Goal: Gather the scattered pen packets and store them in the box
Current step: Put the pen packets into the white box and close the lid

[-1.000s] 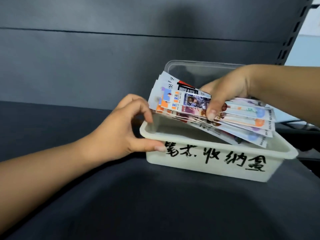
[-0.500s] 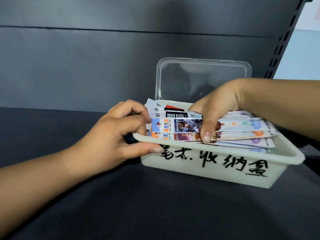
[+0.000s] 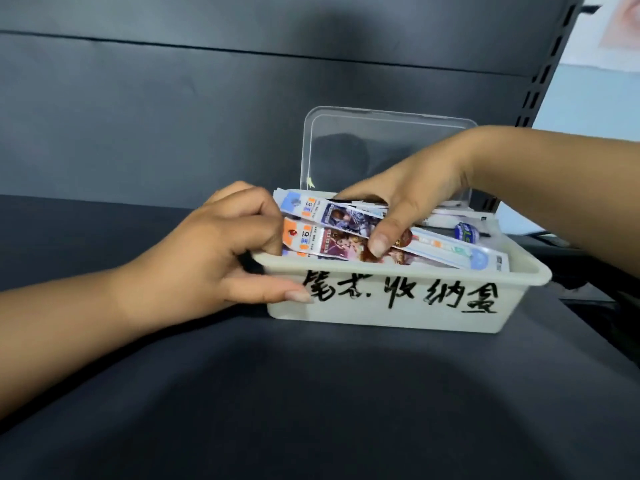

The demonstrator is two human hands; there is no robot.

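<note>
A white plastic box with black handwritten characters on its front stands on the dark shelf, its clear lid raised behind it. Inside lies a stack of colourful pen packets. My right hand reaches in from the right and grips the stack, thumb on the top packets, fingers behind them. My left hand holds the box's left end, thumb along the front wall and curled fingers over the rim touching the packets' left ends.
The dark shelf surface stretches in front and to the left of the box. A dark back panel rises behind, with a slotted upright at the right. A pale wall shows beyond it.
My right hand has lowered the fanned packets from above the box down into it. My left hand stayed on the box's left end, its fingers now against the packets.
</note>
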